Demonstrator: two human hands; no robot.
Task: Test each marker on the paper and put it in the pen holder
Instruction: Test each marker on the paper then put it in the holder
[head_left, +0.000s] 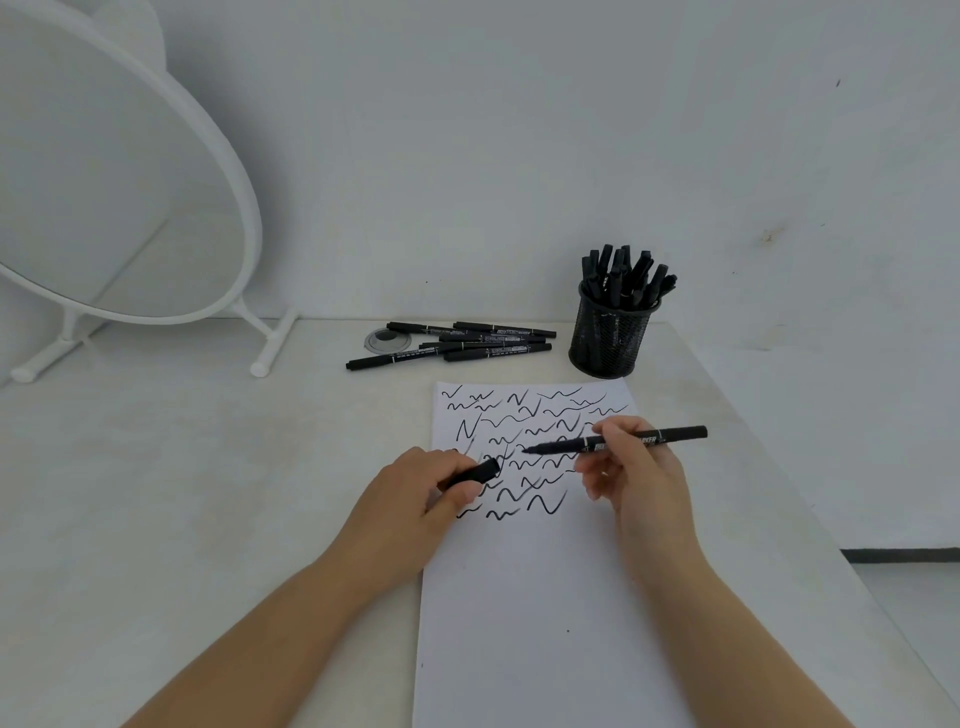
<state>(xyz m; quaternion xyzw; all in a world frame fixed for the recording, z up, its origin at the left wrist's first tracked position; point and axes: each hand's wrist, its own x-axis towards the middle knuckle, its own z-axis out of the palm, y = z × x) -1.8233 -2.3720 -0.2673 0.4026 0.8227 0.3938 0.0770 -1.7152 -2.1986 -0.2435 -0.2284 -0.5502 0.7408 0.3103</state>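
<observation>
Forearms reach in from bottom edge over white table (208, 467). Left hand (415, 493) closed around black cap (475, 474), at left edge of paper (545, 623). Right hand (631, 467) pinches uncapped marker (618, 441), tip pointing left, seemingly just above scribbles. Far behind: untested markers (452, 344) lying loose; right of them, mesh pen holder (610, 338), already crowded. Advice: lower tip onto blank area below scribbles, make short stroke, keep cap ready.
</observation>
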